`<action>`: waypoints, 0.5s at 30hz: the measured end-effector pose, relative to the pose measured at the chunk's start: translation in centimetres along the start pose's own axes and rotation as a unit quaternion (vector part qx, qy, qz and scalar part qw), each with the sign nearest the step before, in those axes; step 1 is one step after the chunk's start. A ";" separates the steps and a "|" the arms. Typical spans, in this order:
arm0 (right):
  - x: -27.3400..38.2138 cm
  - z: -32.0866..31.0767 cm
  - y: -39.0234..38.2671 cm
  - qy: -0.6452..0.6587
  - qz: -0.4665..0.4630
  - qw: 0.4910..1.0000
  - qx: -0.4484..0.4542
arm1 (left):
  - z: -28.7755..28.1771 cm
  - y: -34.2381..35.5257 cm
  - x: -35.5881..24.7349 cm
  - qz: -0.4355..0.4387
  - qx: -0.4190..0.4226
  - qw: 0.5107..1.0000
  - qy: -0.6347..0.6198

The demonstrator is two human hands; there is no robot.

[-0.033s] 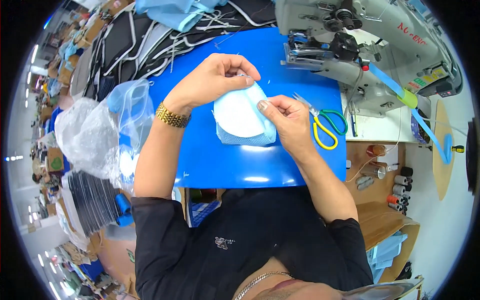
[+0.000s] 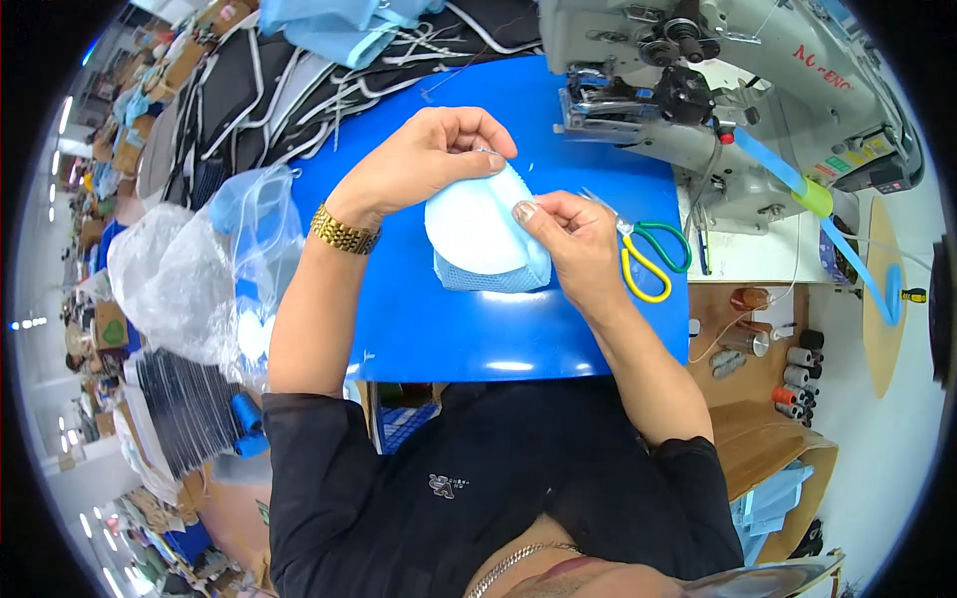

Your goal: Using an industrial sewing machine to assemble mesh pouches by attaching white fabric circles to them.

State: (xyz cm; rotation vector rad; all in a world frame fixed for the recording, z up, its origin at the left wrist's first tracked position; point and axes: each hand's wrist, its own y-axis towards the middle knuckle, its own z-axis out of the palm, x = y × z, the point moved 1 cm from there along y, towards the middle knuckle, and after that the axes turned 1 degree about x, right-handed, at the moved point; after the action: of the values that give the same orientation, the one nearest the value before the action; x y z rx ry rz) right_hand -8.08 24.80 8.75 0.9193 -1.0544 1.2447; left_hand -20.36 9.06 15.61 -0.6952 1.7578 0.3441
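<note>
Both hands work over the blue bench (image 2: 429, 344), sharing a pale blue mesh piece (image 2: 493, 276) with a smooth white oval panel (image 2: 469, 229) on its upper face. The left hand (image 2: 454, 149) comes in from the upper left, its grip closed to a pinch: thumb and forefinger meet at the top edge of the mesh piece, the other fingers curled behind. A gold-coloured wristband (image 2: 344, 231) circles that wrist. The right hand (image 2: 576, 239) has the right edge, thumb laid flat on the near face and fingers bent behind it — also a closed grip, with the fabric caught between. The mesh piece is tilted between the two hands; whether its lower edge touches the bench I cannot tell. Just to the right of the right hand lie scissors (image 2: 625, 227) with one yellow and one green handle loop, blades toward the far side. Beyond them stands a pale sewing machine (image 2: 778, 60), a light blue ribbon (image 2: 768, 159) slanting down past its front. Left of the left forearm sits a crumpled clear plastic bag (image 2: 164, 279); farther back, black panels (image 2: 234, 95) with pale edging lie heaped beneath light blue cloth (image 2: 334, 28).
</note>
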 end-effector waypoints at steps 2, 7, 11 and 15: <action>0.0 -1.1 1.1 -0.008 0.012 1.000 -0.021 | -0.2 2.3 0.7 -0.026 0.030 0.995 -0.095; -0.2 -3.2 3.2 0.020 0.036 0.998 -0.048 | -0.1 6.3 1.9 -0.029 0.047 0.987 -0.153; 0.4 -3.9 4.0 0.060 0.045 0.995 -0.067 | 0.5 7.9 1.4 -0.018 0.009 0.983 -0.184; 0.6 -4.6 4.8 0.072 0.048 0.995 -0.054 | 0.5 8.8 1.0 -0.032 -0.008 0.986 -0.160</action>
State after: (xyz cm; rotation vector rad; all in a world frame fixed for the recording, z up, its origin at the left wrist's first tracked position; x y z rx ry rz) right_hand -12.31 29.95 7.97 0.6929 -1.0505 1.2995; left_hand -25.53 15.90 13.50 -0.6657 1.4259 0.4033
